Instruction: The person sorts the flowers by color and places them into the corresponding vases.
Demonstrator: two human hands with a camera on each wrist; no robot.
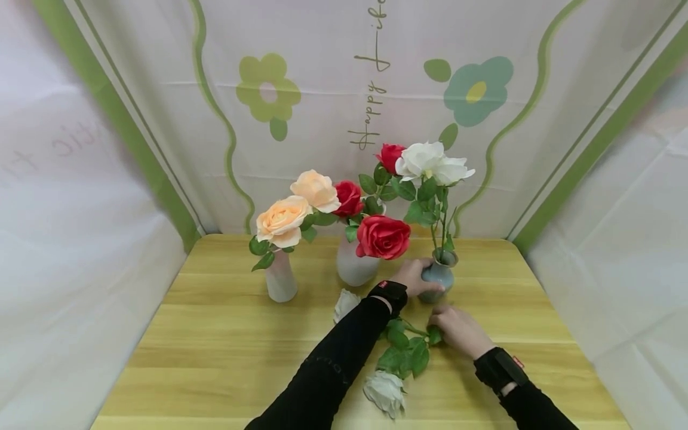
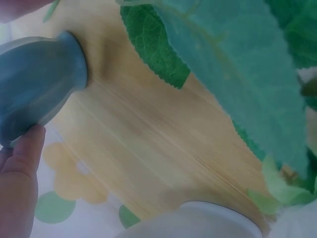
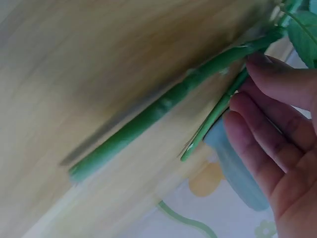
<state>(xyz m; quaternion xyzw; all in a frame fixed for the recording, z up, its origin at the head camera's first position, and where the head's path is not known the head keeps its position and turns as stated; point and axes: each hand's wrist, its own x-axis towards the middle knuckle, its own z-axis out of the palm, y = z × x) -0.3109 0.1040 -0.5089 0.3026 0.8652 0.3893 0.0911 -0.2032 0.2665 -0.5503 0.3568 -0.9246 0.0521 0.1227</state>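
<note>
A blue-grey vase (image 1: 438, 278) stands upright at the right of the table. My left hand (image 1: 414, 279) grips its body, thumb in front. White roses (image 1: 430, 162) stand in it with stems through the neck. Just in front, my right hand (image 1: 459, 328) pinches a green stem (image 3: 215, 111) of a white rose lying on the table; a thicker stem (image 3: 148, 116) lies beside it in the right wrist view. One lying white rose bloom (image 1: 386, 392) is near the front, another white bloom (image 1: 346, 303) is partly behind my left forearm. Which bloom the pinched stem belongs to is unclear.
Left of the blue-grey vase, a white round vase (image 1: 355, 263) holds red roses (image 1: 384, 237). A slim pale vase (image 1: 280, 278) with peach roses (image 1: 283, 221) stands farther left. Printed cloth (image 1: 322, 119) hangs behind the wooden table (image 1: 226, 334).
</note>
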